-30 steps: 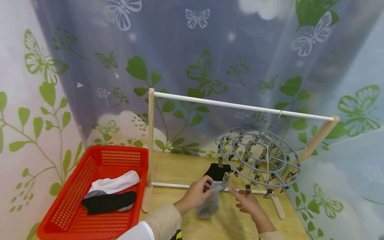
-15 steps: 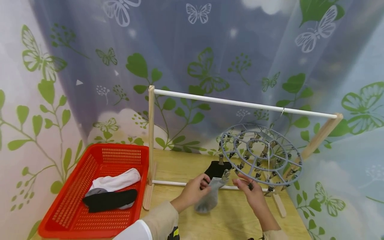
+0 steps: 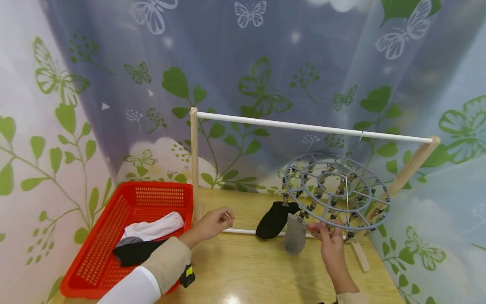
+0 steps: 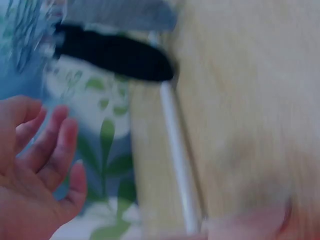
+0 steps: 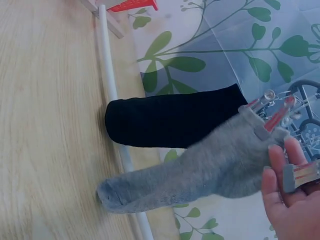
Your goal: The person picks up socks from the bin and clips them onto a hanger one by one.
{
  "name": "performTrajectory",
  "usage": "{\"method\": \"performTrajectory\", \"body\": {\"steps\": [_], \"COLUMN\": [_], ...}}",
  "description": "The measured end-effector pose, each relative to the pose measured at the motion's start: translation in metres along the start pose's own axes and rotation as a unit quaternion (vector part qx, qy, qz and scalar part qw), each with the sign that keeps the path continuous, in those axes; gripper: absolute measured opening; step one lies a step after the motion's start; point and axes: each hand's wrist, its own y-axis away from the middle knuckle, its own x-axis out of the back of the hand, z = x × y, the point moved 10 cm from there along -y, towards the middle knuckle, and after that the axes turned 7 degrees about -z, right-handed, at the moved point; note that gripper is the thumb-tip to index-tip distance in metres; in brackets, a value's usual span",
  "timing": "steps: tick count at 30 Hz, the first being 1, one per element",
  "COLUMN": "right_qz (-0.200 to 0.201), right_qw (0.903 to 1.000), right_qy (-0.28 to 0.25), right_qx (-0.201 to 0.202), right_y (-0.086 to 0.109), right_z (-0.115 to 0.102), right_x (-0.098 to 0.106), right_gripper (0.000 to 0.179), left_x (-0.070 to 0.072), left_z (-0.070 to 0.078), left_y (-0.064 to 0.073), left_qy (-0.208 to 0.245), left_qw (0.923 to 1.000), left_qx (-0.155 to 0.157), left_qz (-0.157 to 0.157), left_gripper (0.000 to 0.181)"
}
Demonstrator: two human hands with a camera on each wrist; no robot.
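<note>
A grey sock [image 3: 295, 234] hangs by its cuff from a clip [image 5: 275, 117] on the round grey hanger [image 3: 357, 229]. Beside it dangles a black sock [image 3: 275, 219], also clipped. My right hand [image 3: 332, 245] is under the hanger's near rim; in the right wrist view its fingertips [image 5: 276, 152] are at the grey cuff, and a loose-hanging clip [image 5: 300, 176] lies in front of the fingers. My left hand [image 3: 210, 226] is away from the socks, near the basket, fingers loosely bent around nothing; the left wrist view is blurred.
The red basket [image 3: 159, 195] at left holds a white sock [image 3: 155, 226], a black sock [image 3: 133, 253] and something grey. A wooden stand with a white top bar [image 3: 281, 123] carries the hanger; its lower bar [image 3: 243, 231] crosses close above the table [image 3: 243, 270].
My left hand has let go of the grey sock and moved left toward the basket. The grey sock now hangs from its clip. My right hand has shifted slightly right.
</note>
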Motion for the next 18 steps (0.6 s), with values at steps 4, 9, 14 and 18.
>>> {"method": "performTrajectory", "body": {"steps": [4, 9, 14, 18], "right_qz": [0.038, 0.100, 0.131, 0.123], "right_qw": [0.9991, 0.9919, 0.9835, 0.9852], "right_qy": [-0.003, 0.027, 0.047, 0.047], "right_qx": [-0.021, -0.074, -0.115, -0.109], "right_y": [0.002, 0.013, 0.025, 0.025], "right_z": [0.001, 0.002, 0.009, 0.011], "right_x": [0.009, 0.027, 0.037, 0.032], "right_gripper": [0.013, 0.015, 0.014, 0.013], "left_x": [0.024, 0.030, 0.042, 0.068], "left_z": [-0.013, -0.036, -0.073, -0.102], "left_y": [0.010, 0.027, 0.046, 0.063], "left_qy": [0.012, 0.021, -0.002, -0.069], "left_qw": [0.9985, 0.9884, 0.9867, 0.9841], "left_qx": [0.020, 0.072, 0.111, 0.155], "left_qz": [-0.050, -0.132, -0.119, -0.051], "left_gripper": [0.006, 0.015, 0.016, 0.011]}}
